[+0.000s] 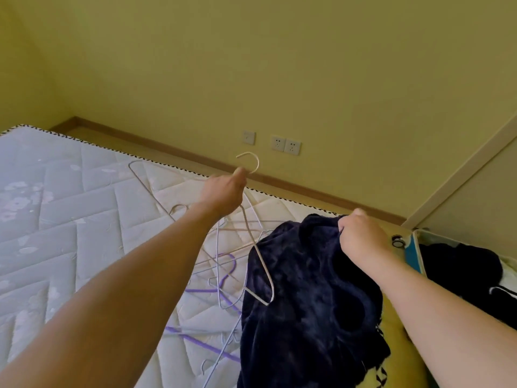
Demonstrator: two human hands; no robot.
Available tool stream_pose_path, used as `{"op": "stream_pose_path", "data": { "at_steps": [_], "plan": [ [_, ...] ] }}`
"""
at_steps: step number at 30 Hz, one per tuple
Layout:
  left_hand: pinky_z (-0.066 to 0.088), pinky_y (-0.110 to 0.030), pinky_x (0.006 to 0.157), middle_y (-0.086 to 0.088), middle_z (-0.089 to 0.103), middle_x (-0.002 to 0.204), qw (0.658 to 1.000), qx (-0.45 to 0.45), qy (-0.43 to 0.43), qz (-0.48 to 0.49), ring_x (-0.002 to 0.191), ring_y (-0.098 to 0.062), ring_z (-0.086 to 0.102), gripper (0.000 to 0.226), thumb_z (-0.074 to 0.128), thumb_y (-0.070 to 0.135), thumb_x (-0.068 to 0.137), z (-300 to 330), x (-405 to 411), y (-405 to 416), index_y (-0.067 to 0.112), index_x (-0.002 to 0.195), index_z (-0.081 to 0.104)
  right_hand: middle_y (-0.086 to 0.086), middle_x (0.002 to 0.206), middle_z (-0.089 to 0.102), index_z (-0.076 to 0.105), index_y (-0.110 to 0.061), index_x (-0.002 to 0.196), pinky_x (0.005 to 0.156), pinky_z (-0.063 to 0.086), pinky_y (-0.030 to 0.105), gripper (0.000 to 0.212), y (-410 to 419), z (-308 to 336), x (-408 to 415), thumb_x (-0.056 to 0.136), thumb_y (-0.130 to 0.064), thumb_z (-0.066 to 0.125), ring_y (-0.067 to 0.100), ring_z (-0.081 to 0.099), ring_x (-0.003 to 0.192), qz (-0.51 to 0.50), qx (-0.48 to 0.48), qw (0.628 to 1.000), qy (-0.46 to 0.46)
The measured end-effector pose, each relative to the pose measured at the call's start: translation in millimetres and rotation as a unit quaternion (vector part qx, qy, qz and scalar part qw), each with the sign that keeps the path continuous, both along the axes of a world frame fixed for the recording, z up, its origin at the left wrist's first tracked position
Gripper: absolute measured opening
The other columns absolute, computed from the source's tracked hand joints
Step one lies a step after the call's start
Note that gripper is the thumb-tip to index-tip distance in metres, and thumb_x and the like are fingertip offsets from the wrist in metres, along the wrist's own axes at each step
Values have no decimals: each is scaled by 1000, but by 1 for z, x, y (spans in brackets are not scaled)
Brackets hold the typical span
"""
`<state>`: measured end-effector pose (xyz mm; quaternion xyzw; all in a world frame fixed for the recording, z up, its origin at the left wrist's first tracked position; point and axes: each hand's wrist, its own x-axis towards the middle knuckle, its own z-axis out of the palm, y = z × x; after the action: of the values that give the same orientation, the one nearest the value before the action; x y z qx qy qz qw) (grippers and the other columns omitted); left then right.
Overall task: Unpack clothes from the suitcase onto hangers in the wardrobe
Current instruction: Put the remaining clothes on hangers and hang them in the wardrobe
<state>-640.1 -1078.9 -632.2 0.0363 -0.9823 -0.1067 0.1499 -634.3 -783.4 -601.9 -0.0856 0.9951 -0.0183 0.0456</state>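
Both my arms are bare from the lower edge of the frame up to the wrists, with no sleeve showing on either. My left hand [223, 189] and my right hand [361, 236] wear no glove, ring, watch or bracelet that I can see. My fingers [240, 172] are bare too.

Loose hangers [221, 275] heaped on mattress [70, 219] at 9 o'clock of garment [307, 289]; suitcase [414, 256] at 3 o'clock of it; wall sockets [285, 145] at 12, behind.

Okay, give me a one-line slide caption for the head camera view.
Left hand lifts a white hanger while right hand grips a dark fleece garment over the mattress.
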Motion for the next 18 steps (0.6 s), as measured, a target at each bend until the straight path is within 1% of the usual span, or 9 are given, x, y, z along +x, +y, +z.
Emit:
{"op": "stream_pose_path", "data": {
  "at_steps": [3,4,6,7,9,12,15,16,18],
  "plan": [
    [27,-34,58,-7,57,71,992,76,62,81,60,-32,48,10,35,6,94,46,-9,23,12,99,40,4,98,44,41,-21,67,62,33,30,28,26,21,-10,80,3,39,27,42,86,-27,64,997,18],
    [28,-34,58,-6,54,71,985,109,76,108,62,-33,48,11,34,4,92,60,-8,33,13,96,35,5,103,47,44,-21,68,66,37,30,28,33,29,-12,82,2,38,27,43,89,-42,66,997,20],
    [28,-34,57,-4,51,69,977,146,99,120,60,-32,46,14,32,2,92,85,-5,61,15,95,29,10,122,51,57,-19,81,81,47,33,28,45,46,-15,86,-1,37,31,52,100,-65,59,996,30],
    [27,-33,55,-3,50,68,976,151,108,111,59,-32,45,15,32,2,93,93,-2,76,16,95,28,12,129,50,61,-18,86,88,49,36,29,49,54,-15,87,-2,37,32,55,106,-73,49,995,39],
    [23,-33,51,-1,48,64,977,145,133,85,55,-31,43,14,33,4,96,109,5,103,17,96,26,13,134,50,67,-14,93,92,49,37,31,57,68,-12,86,-3,39,33,56,110,-90,21,994,51],
    [19,-32,47,1,46,60,976,134,163,52,53,-31,41,9,32,13,101,131,20,136,17,97,25,14,117,59,67,-15,83,87,51,35,28,67,85,-3,82,-4,41,33,58,106,-106,-37,992,48],
    [22,-32,46,-2,50,60,978,122,169,25,50,-31,42,11,32,12,101,148,38,160,18,98,23,14,94,63,59,-13,69,69,46,32,28,70,98,8,80,2,37,31,60,85,-110,-95,989,29],
    [23,-32,46,-2,50,60,979,120,167,13,48,-29,40,14,32,11,101,154,46,168,19,97,22,15,90,64,61,-10,69,67,44,31,29,73,102,14,79,4,37,32,60,83,-106,-117,987,30],
    [26,-32,45,0,47,58,981,115,154,-10,45,-24,38,16,33,11,101,164,58,180,20,98,21,15,88,65,66,-6,74,70,45,32,33,77,109,25,78,7,36,34,60,86,-93,-163,982,37]
  ]
}}
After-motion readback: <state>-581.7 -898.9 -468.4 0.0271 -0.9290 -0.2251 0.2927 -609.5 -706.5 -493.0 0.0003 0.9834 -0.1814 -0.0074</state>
